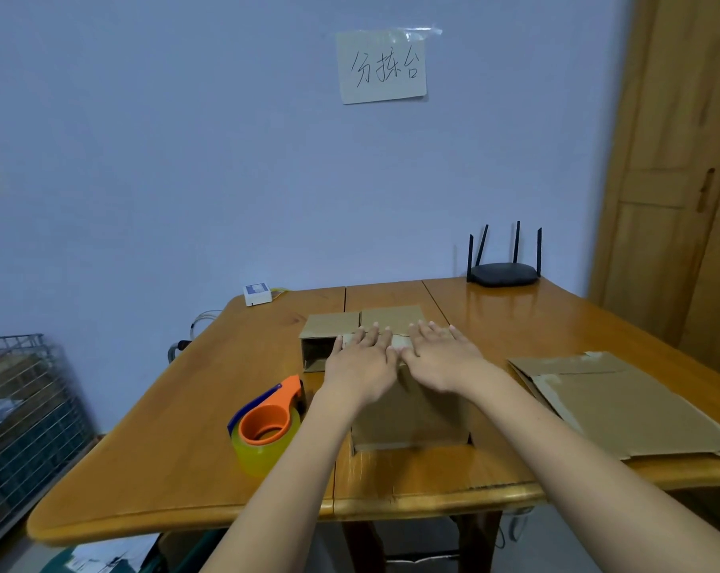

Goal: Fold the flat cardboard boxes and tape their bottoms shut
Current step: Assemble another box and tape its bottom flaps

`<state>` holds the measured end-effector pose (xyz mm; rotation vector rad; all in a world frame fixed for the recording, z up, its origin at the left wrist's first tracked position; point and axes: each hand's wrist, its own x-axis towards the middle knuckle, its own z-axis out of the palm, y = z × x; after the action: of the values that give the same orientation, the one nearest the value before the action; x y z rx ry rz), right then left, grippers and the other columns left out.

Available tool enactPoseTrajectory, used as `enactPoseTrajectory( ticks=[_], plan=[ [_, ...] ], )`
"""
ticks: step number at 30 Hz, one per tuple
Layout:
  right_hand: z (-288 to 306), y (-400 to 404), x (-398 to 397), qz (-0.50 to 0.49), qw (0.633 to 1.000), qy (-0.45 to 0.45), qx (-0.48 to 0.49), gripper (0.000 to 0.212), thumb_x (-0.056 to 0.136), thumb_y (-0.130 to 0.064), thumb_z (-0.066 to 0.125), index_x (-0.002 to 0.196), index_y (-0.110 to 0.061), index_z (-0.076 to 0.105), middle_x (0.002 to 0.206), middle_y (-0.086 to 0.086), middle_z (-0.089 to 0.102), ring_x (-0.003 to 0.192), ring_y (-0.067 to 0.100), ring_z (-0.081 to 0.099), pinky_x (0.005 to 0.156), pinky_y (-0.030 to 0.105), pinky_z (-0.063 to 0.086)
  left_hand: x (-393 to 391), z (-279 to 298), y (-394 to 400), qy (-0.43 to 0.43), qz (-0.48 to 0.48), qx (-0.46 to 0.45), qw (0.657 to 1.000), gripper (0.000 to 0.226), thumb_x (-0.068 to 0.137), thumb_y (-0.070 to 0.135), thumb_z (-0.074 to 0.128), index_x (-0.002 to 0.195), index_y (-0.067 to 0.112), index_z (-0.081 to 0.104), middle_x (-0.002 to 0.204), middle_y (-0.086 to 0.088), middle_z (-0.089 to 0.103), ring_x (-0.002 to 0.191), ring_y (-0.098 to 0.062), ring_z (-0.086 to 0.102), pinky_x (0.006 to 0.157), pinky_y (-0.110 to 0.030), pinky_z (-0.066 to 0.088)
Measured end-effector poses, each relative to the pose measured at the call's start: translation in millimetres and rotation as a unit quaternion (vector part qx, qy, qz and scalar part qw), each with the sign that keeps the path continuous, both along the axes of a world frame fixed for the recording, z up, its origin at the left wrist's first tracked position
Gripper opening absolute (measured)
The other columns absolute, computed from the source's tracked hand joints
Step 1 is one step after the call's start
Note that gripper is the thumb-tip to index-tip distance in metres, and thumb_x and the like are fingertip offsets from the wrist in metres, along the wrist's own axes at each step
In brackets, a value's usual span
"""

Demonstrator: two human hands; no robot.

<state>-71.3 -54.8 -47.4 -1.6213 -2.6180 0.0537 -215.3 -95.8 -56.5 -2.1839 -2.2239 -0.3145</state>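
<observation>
Cardboard box [408, 411] under flat hands; sign [382, 67] reads "分拣台".

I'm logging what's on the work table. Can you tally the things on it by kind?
Folded cardboard boxes: 2, one under both hands, one behind it
Flat cardboard boxes: at least 1; I cannot tell if it is a stack
Tape dispenser: 1
Router: 1
Small white box: 1
Total: 6
</observation>
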Motion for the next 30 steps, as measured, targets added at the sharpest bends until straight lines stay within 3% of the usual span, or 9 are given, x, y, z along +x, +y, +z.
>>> enactPoseTrajectory(
  ticks=[9,13,17,20,23,27,30],
  plan=[
    [1,0,0,0.002,1.0,-0.013,-0.004,0.063,0.105,-0.045,0.009,0.16,-0.016,0.003,0.167,0.003,-0.002,0.154,0.018,-0.001,0.124,0.043,-0.003,1,3,0,0.0,-0.001,-0.027,1.0,0.057,0.104,0.044,0.011,0.159,0.027,0.007,0.166,0.001,-0.001,0.153,-0.019,-0.002,0.123,-0.048,-0.005],
    [7,-3,-1,-0.004,1.0,-0.01,-0.016,0.063,0.105,-0.046,0.01,0.16,-0.015,0.006,0.167,0.005,0.002,0.154,0.021,0.001,0.123,0.049,-0.008,0,9,-1,-0.006,-0.008,-0.041,0.999,0.057,0.104,0.042,0.011,0.159,0.025,0.007,0.166,-0.002,-0.002,0.153,-0.021,-0.003,0.121,-0.051,-0.01],
    [23,-16,-10,0.001,1.0,0.03,0.005,0.057,0.107,-0.043,0.02,0.153,-0.013,0.034,0.159,0.011,0.032,0.15,0.029,0.021,0.123,0.054,0.0,-7,20,-7,-0.081,-0.023,-0.019,0.996,0.054,0.106,0.037,0.013,0.158,0.022,0.015,0.166,0.0,0.004,0.153,-0.018,0.0,0.119,-0.054,-0.014],
    [38,-32,-29,0.039,0.992,0.09,0.075,0.044,0.107,-0.035,0.029,0.133,-0.012,0.056,0.136,0.011,0.058,0.133,0.029,0.047,0.121,0.053,0.014,-24,29,-15,-0.14,-0.002,0.077,0.987,0.05,0.106,0.031,0.022,0.155,0.023,0.029,0.162,-0.002,0.025,0.15,-0.021,0.019,0.121,-0.055,0.001],
    [46,-45,-54,0.075,0.982,0.141,0.105,0.041,0.104,-0.029,0.034,0.132,-0.007,0.054,0.132,0.011,0.06,0.129,0.029,0.05,0.121,0.048,0.018,-64,27,-24,-0.155,0.084,0.135,0.975,0.052,0.096,0.022,0.037,0.149,0.026,0.04,0.149,-0.007,0.045,0.137,-0.028,0.041,0.113,-0.052,0.032],
    [45,-62,-89,0.142,0.966,0.208,0.056,0.04,0.099,-0.02,0.039,0.133,-0.006,0.054,0.131,0.016,0.06,0.12,0.034,0.055,0.103,0.044,0.044,-122,-9,-34,-0.13,0.199,-0.005,0.971,0.065,0.086,0.022,0.049,0.15,0.025,0.034,0.143,-0.013,0.046,0.129,-0.035,0.046,0.103,-0.053,0.043],
    [33,-69,-120,0.173,0.959,0.222,0.023,0.044,0.097,-0.02,0.041,0.139,-0.009,0.052,0.131,0.016,0.06,0.122,0.034,0.055,0.099,0.042,0.048,-153,-48,-35,-0.117,0.255,-0.083,0.956,0.064,0.083,0.026,0.049,0.145,0.023,0.037,0.141,-0.012,0.049,0.127,-0.035,0.048,0.102,-0.051,0.045]
  ],
)
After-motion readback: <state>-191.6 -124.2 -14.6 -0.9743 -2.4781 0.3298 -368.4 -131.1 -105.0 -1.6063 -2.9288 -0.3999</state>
